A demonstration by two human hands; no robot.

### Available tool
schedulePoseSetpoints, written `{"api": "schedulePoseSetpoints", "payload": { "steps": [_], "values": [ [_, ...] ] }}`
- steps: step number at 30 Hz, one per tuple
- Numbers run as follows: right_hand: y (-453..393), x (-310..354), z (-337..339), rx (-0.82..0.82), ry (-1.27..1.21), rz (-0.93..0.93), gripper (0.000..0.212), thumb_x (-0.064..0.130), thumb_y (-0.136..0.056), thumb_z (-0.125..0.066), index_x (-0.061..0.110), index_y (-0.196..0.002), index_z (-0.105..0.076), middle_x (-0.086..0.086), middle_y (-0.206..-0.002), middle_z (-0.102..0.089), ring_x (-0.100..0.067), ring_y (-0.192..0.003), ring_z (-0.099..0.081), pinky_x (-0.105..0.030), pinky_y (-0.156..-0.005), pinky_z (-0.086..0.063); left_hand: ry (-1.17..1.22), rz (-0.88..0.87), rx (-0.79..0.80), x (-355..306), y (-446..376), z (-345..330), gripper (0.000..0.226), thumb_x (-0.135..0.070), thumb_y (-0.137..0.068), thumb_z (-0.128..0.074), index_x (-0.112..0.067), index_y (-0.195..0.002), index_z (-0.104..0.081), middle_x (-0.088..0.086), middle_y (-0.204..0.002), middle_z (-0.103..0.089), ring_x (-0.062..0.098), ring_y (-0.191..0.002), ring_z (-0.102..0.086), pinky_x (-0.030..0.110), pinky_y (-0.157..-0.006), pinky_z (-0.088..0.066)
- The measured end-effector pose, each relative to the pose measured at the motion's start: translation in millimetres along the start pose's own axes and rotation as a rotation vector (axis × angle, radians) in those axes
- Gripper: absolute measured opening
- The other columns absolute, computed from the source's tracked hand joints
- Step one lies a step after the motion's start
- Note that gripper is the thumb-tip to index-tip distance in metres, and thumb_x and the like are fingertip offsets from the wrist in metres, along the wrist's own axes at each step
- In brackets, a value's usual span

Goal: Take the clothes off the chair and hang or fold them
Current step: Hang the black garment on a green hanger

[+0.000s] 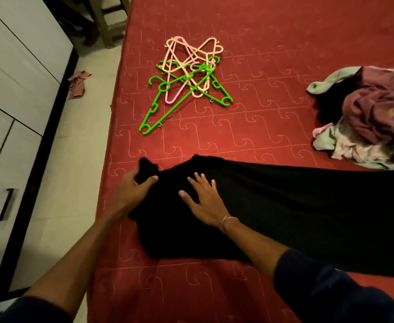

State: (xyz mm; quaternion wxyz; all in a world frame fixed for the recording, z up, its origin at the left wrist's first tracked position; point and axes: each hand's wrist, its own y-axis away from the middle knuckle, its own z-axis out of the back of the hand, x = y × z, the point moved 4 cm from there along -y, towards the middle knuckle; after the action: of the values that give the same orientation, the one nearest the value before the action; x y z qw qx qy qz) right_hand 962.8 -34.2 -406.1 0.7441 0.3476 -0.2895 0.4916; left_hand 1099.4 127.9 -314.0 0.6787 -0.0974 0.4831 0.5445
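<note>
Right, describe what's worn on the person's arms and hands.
Both forearms are bare, with dark navy sleeves pushed up near the elbows: the left sleeve at the bottom left corner, the right sleeve at the bottom right. A thin silver chain bracelet circles the right wrist. The left hand and right hand wear no gloves or rings that show.

black garment [284, 206]; red patterned mattress [273, 31]; green hangers [179, 99]

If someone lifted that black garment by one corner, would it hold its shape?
Probably not. The black garment lies flat and bunches where the left hand grips it, so it looks floppy. It would likely drag across the red bedcover rather than slide freely.
</note>
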Motion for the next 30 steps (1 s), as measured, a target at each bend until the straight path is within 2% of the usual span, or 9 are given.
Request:
{"api": "schedulePoseSetpoints", "payload": {
  "steps": [2,4,7,9,12,16,20,25,30],
  "values": [
    [7,17,9,-0.076,-0.376,-0.062,0.081,0.079,-0.088,-0.036,0.025,-0.147,-0.048,0.005,-0.156,-0.040,-0.009,-0.147,-0.031,-0.042,-0.124,-0.024,0.020,-0.046,0.111,-25,6,-35,0.026,-0.032,-0.094,-0.066,-0.020,-0.117,-0.065,0.000,-0.103,-0.071,0.017,-0.091,-0.071,0.036,-0.079,-0.060],
    [14,29,23,-0.137,-0.710,-0.143,0.065,0.074,-0.090,-0.045,0.026,-0.130,-0.063,0.007,-0.131,-0.064,-0.006,-0.124,-0.058,-0.036,-0.109,-0.047,0.010,-0.070,0.165,-42,13,-70,0.030,-0.047,-0.096,-0.059,-0.019,-0.104,-0.066,0.000,-0.095,-0.072,0.014,-0.082,-0.070,0.034,-0.075,-0.059],
    [24,22,52,-0.143,-1.024,-0.315,0.052,0.061,-0.092,-0.058,0.016,-0.115,-0.071,0.001,-0.099,-0.073,-0.014,-0.096,-0.070,-0.028,-0.083,-0.058,0.080,-0.024,0.262,-58,22,-116,0.047,-0.052,-0.104,-0.034,-0.017,-0.104,-0.066,0.005,-0.087,-0.069,0.014,-0.073,-0.063,0.029,-0.067,-0.051],
    [37,3,74,-0.147,-1.110,-0.370,0.043,0.044,-0.091,-0.070,0.011,-0.118,-0.069,-0.005,-0.095,-0.074,-0.023,-0.093,-0.071,-0.036,-0.081,-0.059,0.159,-0.008,0.334,-66,27,-138,0.043,-0.040,-0.107,-0.031,-0.017,-0.105,-0.067,0.007,-0.087,-0.070,0.016,-0.071,-0.063,0.031,-0.066,-0.052],
    [59,-33,101,-0.216,-1.075,-0.541,0.029,0.016,-0.090,-0.073,0.012,-0.118,-0.066,-0.013,-0.105,-0.075,-0.030,-0.099,-0.072,-0.047,-0.090,-0.058,0.150,-0.041,0.331,-65,26,-157,0.031,-0.022,-0.106,-0.037,-0.014,-0.100,-0.066,0.010,-0.085,-0.070,0.019,-0.069,-0.064,0.035,-0.065,-0.055],
    [88,-70,138,-0.213,-1.102,-0.675,0.010,0.013,-0.095,-0.067,0.012,-0.105,-0.064,-0.009,-0.093,-0.077,-0.029,-0.098,-0.072,-0.049,-0.096,-0.055,-0.217,-0.328,0.178,-62,19,-176,0.018,-0.019,-0.100,-0.052,-0.015,-0.111,-0.066,-0.001,-0.099,-0.067,0.009,-0.088,-0.062,0.026,-0.077,-0.052],
    [119,-106,177,-0.189,-1.144,-0.726,0.034,0.018,-0.095,-0.068,0.007,-0.126,-0.061,-0.011,-0.107,-0.076,-0.028,-0.102,-0.072,-0.044,-0.086,-0.060,-0.517,-0.567,0.198,-72,24,-208,0.048,-0.028,-0.097,-0.057,-0.017,-0.143,-0.048,0.003,-0.140,-0.049,0.019,-0.132,-0.043,0.037,-0.111,-0.040],
    [161,-147,230,-0.327,-1.058,-0.810,0.046,0.014,-0.090,-0.073,-0.005,-0.126,-0.052,-0.022,-0.110,-0.072,-0.033,-0.095,-0.074,-0.043,-0.074,-0.063,-0.716,-0.704,0.279,-87,33,-260,0.070,-0.047,-0.095,-0.058,-0.018,-0.153,-0.034,0.006,-0.157,-0.036,0.024,-0.146,-0.031,0.042,-0.121,-0.025],
    [202,-182,284,-0.333,-1.028,-0.797,0.014,0.012,-0.096,-0.066,0.000,-0.093,-0.060,-0.017,-0.099,-0.072,-0.022,-0.079,-0.073,-0.026,-0.057,-0.059,-0.893,-0.743,0.329,-113,44,-314,0.081,-0.066,-0.092,-0.046,-0.022,-0.157,-0.023,0.005,-0.158,-0.033,0.023,-0.148,-0.026,0.043,-0.124,-0.015]
  ]
}}
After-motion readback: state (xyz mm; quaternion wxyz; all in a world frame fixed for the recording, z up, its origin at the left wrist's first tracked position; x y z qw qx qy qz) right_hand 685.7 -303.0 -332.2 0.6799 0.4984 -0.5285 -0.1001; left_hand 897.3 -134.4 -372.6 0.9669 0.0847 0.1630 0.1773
